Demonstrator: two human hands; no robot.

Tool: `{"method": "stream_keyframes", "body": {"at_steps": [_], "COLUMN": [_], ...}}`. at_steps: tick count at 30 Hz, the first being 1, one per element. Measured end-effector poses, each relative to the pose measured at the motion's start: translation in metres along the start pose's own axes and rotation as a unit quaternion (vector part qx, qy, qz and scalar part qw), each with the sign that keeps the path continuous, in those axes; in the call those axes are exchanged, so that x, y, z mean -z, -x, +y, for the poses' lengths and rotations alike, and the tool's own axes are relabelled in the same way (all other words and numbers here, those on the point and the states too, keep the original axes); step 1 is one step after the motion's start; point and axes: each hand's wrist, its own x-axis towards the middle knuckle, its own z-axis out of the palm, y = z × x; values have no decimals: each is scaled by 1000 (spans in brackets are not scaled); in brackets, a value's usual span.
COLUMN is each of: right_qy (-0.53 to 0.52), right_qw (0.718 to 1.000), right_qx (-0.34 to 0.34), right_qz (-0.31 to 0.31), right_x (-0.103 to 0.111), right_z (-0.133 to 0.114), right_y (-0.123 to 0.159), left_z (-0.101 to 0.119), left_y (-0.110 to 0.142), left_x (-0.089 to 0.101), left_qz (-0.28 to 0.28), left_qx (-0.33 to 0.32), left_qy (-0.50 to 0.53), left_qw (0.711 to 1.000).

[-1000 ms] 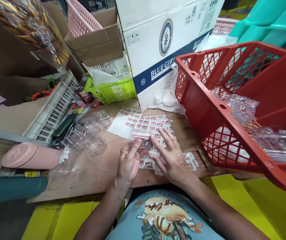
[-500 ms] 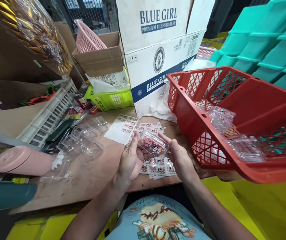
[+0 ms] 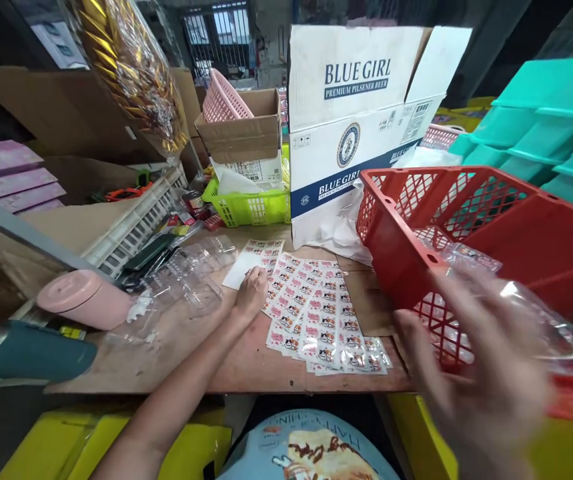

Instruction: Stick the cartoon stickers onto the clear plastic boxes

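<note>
My left hand (image 3: 255,291) rests on a partly bare sticker sheet (image 3: 237,269), its fingers curled together at the border between white backing and stickers. What its fingertips pinch, if anything, is hidden. Beside it, overlapping sheets of cat stickers (image 3: 316,313) cover the middle of the table. My right hand (image 3: 486,373), smeared by motion, is over the near side of the red basket (image 3: 391,227), with thumb and fingers apart. Just beyond its fingers a clear plastic box (image 3: 541,320) shows inside the basket, apparently out of my grip. Another clear box (image 3: 471,257) lies farther in.
Several empty clear boxes (image 3: 186,273) lie left of the sheets, near a pink cup (image 3: 83,300) and a teal bottle (image 3: 31,350). A white beer carton (image 3: 366,133) stands behind, beside a lime-green basket (image 3: 251,208). Turquoise bins (image 3: 541,127) are stacked at far right.
Both hands held a clear box with a cat sticker over the sheets. They have parted: the left moved onto the partly bare sheet, the right swung to the red basket and let a box go.
</note>
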Motion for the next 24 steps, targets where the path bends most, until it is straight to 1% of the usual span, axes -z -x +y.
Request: {"method": "stream_keyframes", "body": {"at_steps": [1, 2, 3, 4, 5, 6, 7, 8, 9, 10, 11, 12, 13, 14, 15, 16, 17, 18, 19, 20, 21, 22, 23, 24], "right_qy": [-41, -99, -157, -214, -276, -337, -378, -401, -412, -412, -406, -403, -402, -392, -365, -319, -258, -188, -123, -74, -52, -47, -53, -67], "right_qw": [998, 988, 968, 940, 907, 872, 846, 830, 822, 821, 823, 824, 822, 829, 852, 889, 930, 967, 989, 996, 993, 987, 985, 985], "right_qx": [-21, -63, -133, -212, -275, -321, -350, -367, -377, -382, -384, -385, -388, -384, -365, -323, -258, -171, -76, 10, 70, 104, 116, 113], "right_qz": [-37, -96, -140, -162, -161, -150, -135, -120, -109, -102, -101, -103, -108, -108, -93, -65, -37, -23, -29, -53, -85, -110, -117, -109], "right_x": [-22, -45, -69, -93, -114, -131, -145, -154, -159, -160, -159, -156, -151, -147, -142, -137, -134, -131, -129, -129, -129, -131, -134, -136], "right_z": [-2, -2, 1, 8, 16, 24, 33, 40, 45, 48, 50, 50, 50, 49, 48, 46, 44, 42, 40, 38, 36, 34, 33, 33], "right_y": [3, 5, 6, 6, 4, 2, 0, -1, -2, -2, 0, 2, 4, 6, 8, 9, 9, 9, 8, 7, 6, 5, 4, 4], "left_z": [6, 15, 26, 39, 51, 62, 70, 75, 76, 74, 68, 61, 54, 48, 44, 43, 44, 48, 53, 58, 63, 67, 69, 70], "left_y": [5, 12, 22, 32, 41, 49, 54, 56, 53, 47, 39, 30, 21, 14, 9, 6, 6, 7, 10, 13, 16, 19, 21, 22], "left_x": [3, 7, 11, 15, 19, 23, 28, 32, 36, 40, 44, 46, 48, 48, 46, 44, 42, 40, 40, 40, 42, 44, 47, 49], "left_qz": [3, 9, 16, 21, 20, 15, 13, 22, 44, 76, 99, 101, 81, 48, 14, -11, -22, -25, -32, -48, -76, -110, -143, -168], "left_qx": [-13, -28, -49, -80, -123, -169, -204, -212, -182, -120, -33, 57, 131, 180, 207, 221, 226, 228, 230, 230, 227, 223, 220, 220], "left_qy": [0, 2, 6, 14, 27, 44, 67, 95, 133, 188, 268, 362, 452, 528, 580, 609, 621, 623, 632, 646, 663, 680, 694, 701], "left_qw": [1000, 1000, 999, 996, 992, 984, 977, 972, 973, 972, 958, 925, 878, 829, 788, 761, 750, 748, 740, 726, 709, 690, 671, 657]}}
